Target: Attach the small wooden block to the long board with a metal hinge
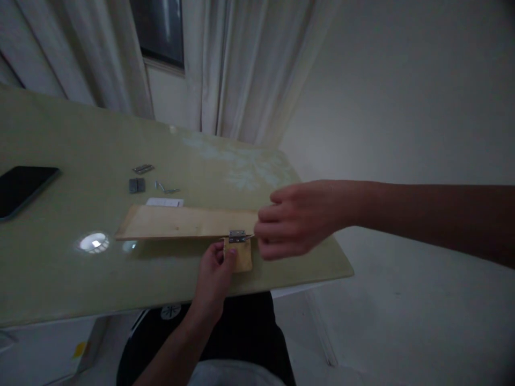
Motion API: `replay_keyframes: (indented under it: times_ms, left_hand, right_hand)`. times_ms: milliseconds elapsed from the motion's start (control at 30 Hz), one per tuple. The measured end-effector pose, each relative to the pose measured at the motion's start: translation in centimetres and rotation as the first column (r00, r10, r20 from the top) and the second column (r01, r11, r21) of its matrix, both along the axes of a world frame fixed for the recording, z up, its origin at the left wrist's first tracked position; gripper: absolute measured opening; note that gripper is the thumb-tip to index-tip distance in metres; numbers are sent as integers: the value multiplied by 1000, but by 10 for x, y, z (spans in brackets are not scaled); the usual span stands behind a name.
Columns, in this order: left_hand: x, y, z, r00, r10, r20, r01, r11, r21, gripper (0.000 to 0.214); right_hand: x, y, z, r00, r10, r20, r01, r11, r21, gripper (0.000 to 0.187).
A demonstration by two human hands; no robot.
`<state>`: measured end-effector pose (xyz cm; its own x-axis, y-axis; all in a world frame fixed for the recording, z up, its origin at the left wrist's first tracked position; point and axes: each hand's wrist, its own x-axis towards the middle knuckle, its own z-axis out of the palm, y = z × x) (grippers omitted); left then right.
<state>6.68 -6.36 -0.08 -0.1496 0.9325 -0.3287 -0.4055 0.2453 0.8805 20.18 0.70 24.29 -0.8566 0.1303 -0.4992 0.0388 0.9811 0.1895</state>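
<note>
My left hand (215,276) pinches a small wooden block (242,260) by its left side, thumb on the front face. A metal hinge (237,236) lies at the block's top edge, against the near edge of a long, pale wooden board (177,221). My right hand (287,222) is closed just right of the hinge and covers the board's right end. Between its fingers and the hinge a thin metallic piece shows; what the fist holds is hidden.
Several loose screws (167,188) lie beyond the board, beside a folded hinge (137,185) and another hinge (143,169). A white card (164,202) sits partly behind the board. A dark phone (26,187) rests at the left of the greenish table (100,289).
</note>
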Motion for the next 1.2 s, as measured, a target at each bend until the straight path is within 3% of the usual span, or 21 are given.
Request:
replay_keyframes:
  times_ms: [33, 100, 200, 267, 333, 400, 467, 500, 567, 633, 700, 767, 833, 900, 933, 967, 1033, 1100, 1133, 1167, 1200]
  left_hand:
    - [0, 0, 0, 1000, -1, -1, 1, 1000, 0, 59]
    - [0, -1, 0, 1000, 0, -5, 0, 1000, -20, 60]
    - [-1, -3, 2, 1000, -16, -3, 15, 999, -43, 62]
    - [-2, -3, 4, 1000, -23, 5, 23, 999, -38, 62]
    - [-1, -3, 6, 1000, -15, 10, 16, 999, -29, 64]
    - [-1, -1, 6, 1000, 0, 4, 0, 1000, -26, 66]
    - [-1, -1, 5, 1000, 12, -5, -12, 1000, -26, 68]
    - [-1, 0, 5, 1000, 13, -5, -13, 999, -29, 68]
    - [-1, -1, 3, 1000, -1, -1, 0, 999, -40, 69]
    - [-2, -1, 2, 1000, -23, -2, 23, 999, -48, 69]
    - [-2, -1, 1, 1000, -30, -6, 30, 998, -48, 70]
    - [-2, -1, 1, 1000, -17, -7, 16, 999, -33, 70]
    - [-1, -1, 1, 1000, 2, -11, -2, 1000, -19, 69]
    - [-1, -2, 1, 1000, 7, -21, -7, 1000, -15, 66]
    - [-1, -2, 1, 1000, 7, -25, -7, 1000, -20, 65]
    - [-1, -2, 1, 1000, 3, -28, -3, 1000, -26, 64]
    - [-1, -2, 1, 1000, -16, -24, 15, 999, -32, 63]
    - [-1, -2, 1, 1000, -20, -19, 19, 999, -33, 64]
    - [-1, -2, 1, 1000, -20, -14, 19, 999, -30, 64]
    - [0, -2, 1, 1000, -14, -7, 13, 1000, -27, 64]
    - [0, -2, 1, 1000, -4, 0, 4, 1000, -25, 64]
  right_hand:
    - [1, 0, 1, 998, 54, 13, -54, 998, -44, 34]
    - [2, -3, -2, 994, -112, 6, 112, 993, 26, 30]
    - [-4, -6, -11, 844, -522, -121, 535, 808, 248, 26]
    - [-6, -6, -13, 799, -577, -170, 600, 745, 291, 33]
    - [-3, -3, -8, 901, -409, -145, 434, 861, 267, 27]
    - [3, 0, -1, 997, -9, -75, 20, 988, 154, 26]
    - [10, 2, 2, 963, 266, -47, -263, 963, 54, 34]
    - [12, 1, 1, 966, 254, -40, -252, 966, 57, 35]
    - [12, -1, -3, 997, -67, -45, 73, 984, 160, 28]
    - [9, -4, -9, 862, -502, -74, 504, 833, 229, 32]
    - [8, -5, -11, 719, -690, -86, 687, 687, 235, 41]
    - [11, -3, -8, 812, -576, -91, 581, 783, 225, 35]
    - [17, 0, -3, 975, -201, -96, 217, 955, 201, 22]
    - [21, 2, 0, 979, 185, -84, -174, 976, 130, 26]
    - [22, 1, 0, 960, 267, -80, -259, 960, 104, 31]
    - [21, 0, -1, 969, 236, -74, -227, 968, 110, 31]
    - [16, -3, -5, 991, -108, -76, 121, 973, 194, 27]
    - [11, -4, -9, 865, -491, -105, 500, 825, 265, 34]
    - [10, -3, -9, 811, -575, -110, 580, 766, 276, 38]
    - [10, -1, -9, 814, -570, -108, 575, 770, 276, 37]
    - [12, 1, -8, 872, -478, -103, 487, 830, 270, 32]
